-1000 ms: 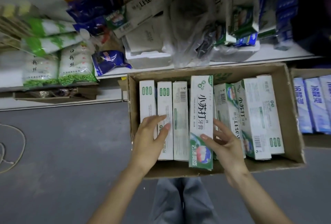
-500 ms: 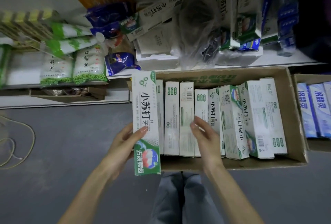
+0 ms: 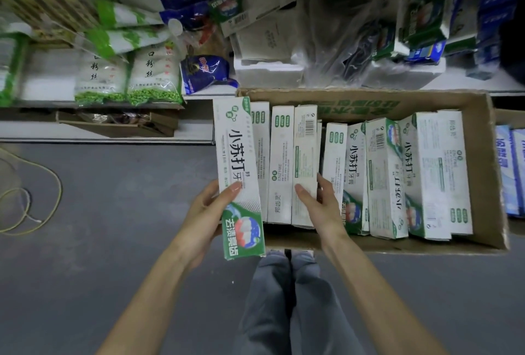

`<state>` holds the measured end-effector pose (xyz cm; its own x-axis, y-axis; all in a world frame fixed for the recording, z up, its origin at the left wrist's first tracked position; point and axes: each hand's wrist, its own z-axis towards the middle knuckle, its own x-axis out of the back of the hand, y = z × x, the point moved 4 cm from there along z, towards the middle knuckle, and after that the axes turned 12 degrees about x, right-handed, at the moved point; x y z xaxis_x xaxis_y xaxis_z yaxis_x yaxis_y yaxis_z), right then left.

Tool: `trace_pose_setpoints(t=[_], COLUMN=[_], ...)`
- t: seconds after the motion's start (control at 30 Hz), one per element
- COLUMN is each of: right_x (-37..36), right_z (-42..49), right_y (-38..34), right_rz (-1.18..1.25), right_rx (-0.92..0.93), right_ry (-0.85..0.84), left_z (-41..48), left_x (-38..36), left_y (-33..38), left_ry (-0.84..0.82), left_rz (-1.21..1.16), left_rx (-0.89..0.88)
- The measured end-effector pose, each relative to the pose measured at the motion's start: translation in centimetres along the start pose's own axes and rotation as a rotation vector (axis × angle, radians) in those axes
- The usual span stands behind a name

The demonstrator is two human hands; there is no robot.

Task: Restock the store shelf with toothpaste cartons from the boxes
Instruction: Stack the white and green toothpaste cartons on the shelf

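Observation:
A brown cardboard box [image 3: 488,172] on the floor holds several white and green toothpaste cartons lying side by side. My left hand [image 3: 208,212] grips one green and white toothpaste carton [image 3: 238,161] at the box's left end, its printed face up. My right hand [image 3: 321,204] pinches a second white carton [image 3: 305,155] with a barcode, standing on edge in the box's middle; my thumb lies on its left face and my fingers are behind it. The low white shelf [image 3: 483,86] behind the box carries more toothpaste cartons [image 3: 420,13], some stacked upright.
Green noodle bags [image 3: 153,76], a blue packet [image 3: 204,70], white foam blocks [image 3: 267,73] and a clear plastic bag [image 3: 341,22] crowd the shelf. A second box with blue cartons [image 3: 508,167] sits at the right. A thin cord [image 3: 37,198] lies on the grey floor at left. My knees [image 3: 289,298] are below the box.
My left hand took the printed carton from the box's middle to its left end. My right hand shifted left and closed on the barcode carton, lifting it slightly.

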<state>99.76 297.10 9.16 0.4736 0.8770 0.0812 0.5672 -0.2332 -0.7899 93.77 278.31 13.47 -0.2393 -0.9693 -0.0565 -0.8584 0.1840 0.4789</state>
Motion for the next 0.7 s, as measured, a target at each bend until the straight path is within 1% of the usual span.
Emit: trace_pose_setpoints(t=[0.13, 0.2, 0.23, 0.37, 0.47, 0.57, 0.63, 0.7], right_x=[-0.1, 0.1, 0.3, 1.1, 1.7, 2.2, 2.4, 2.5], right_z=[-0.4, -0.6, -0.7, -1.6, -2.7, -4.1, -5.2, -6.2], right_y=[-0.5, -0.5, -0.4, -0.4, -0.7, -1.2, -1.7, -2.3], right_rz=[-0.027, -0.054, -0.03, 0.188, 0.458, 0.657, 0.692, 0.738], right_rx=[0.041, 0.064, 0.048, -0.117, -0.224, -0.259, -0.261, -0.249], right_ry=[-0.048, -0.041, -0.027, 0.004, -0.02, -0.063, -0.107, -0.195], left_z=[-0.1, -0.2, -0.3, -0.5, -1.2, -2.3, -3.2, -4.3], left_x=[-0.3, -0.4, -0.4, -0.5, -1.0, -1.8, -2.5, -3.2], left_y=[-0.5, -0.5, -0.5, -0.4, -0.3, -0.1, 0.2, 0.7], left_ry=[0.006, 0.013, 0.016, 0.02, -0.002, -0.078, -0.136, -0.187], left_rz=[-0.003, -0.005, -0.002, 0.016, 0.015, -0.035, -0.1, -0.17], left_rx=[0.009, 0.01, 0.012, 0.017, 0.021, 0.057, 0.088, 0.125])
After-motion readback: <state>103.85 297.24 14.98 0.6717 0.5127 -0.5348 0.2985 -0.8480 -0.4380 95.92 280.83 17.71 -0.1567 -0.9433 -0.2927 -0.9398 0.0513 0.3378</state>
